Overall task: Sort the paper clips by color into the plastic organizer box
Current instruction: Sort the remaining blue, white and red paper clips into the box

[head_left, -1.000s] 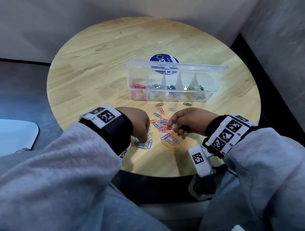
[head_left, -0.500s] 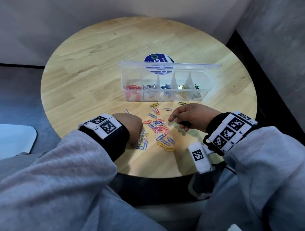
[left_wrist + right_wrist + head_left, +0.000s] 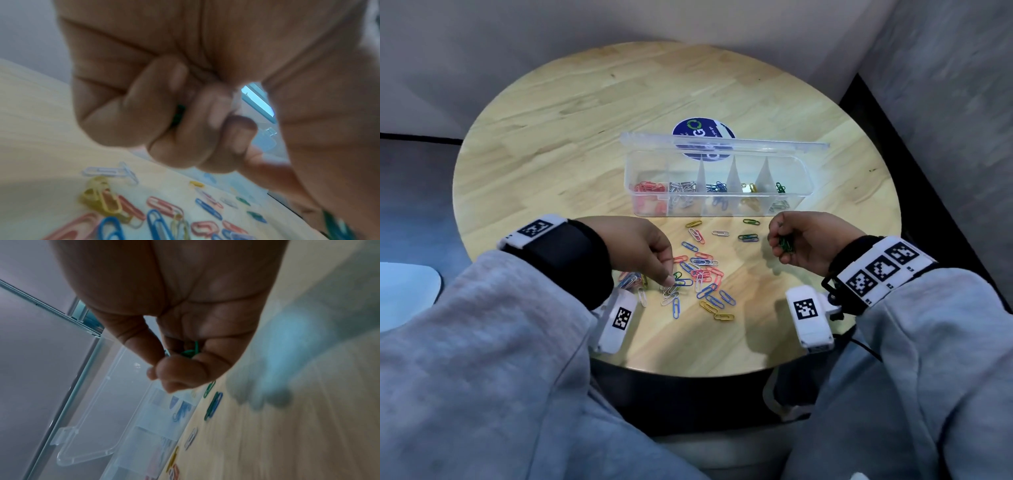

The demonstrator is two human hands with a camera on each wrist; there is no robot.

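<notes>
A clear plastic organizer box [image 3: 803, 192] stands open mid-table, lid [image 3: 722, 145] tipped back, with red, white, blue, yellow and green clips in separate compartments. Several loose coloured paper clips [image 3: 700, 272] lie in a pile in front of it. My left hand [image 3: 669, 279] reaches down onto the pile's left side. In the left wrist view its fingers [image 3: 133, 116] are curled with a bit of green clip [image 3: 178, 114] between them. My right hand [image 3: 779, 240] hovers right of the pile, near the box's right end, and holds green paper clips [image 3: 786, 244] in its curled fingers [image 3: 180, 369].
A round blue sticker [image 3: 702, 132] lies behind the box. A green clip [image 3: 751, 222] and a green-and-blue pair [image 3: 748, 237] lie between my right hand and the box. The round wooden table's near edge [image 3: 688, 371] is close to my arms. Walls close in at the back and right.
My right hand has lifted off the pile and moved right and up toward the box's right end, with green clips in it. My left hand has shifted right onto the pile.
</notes>
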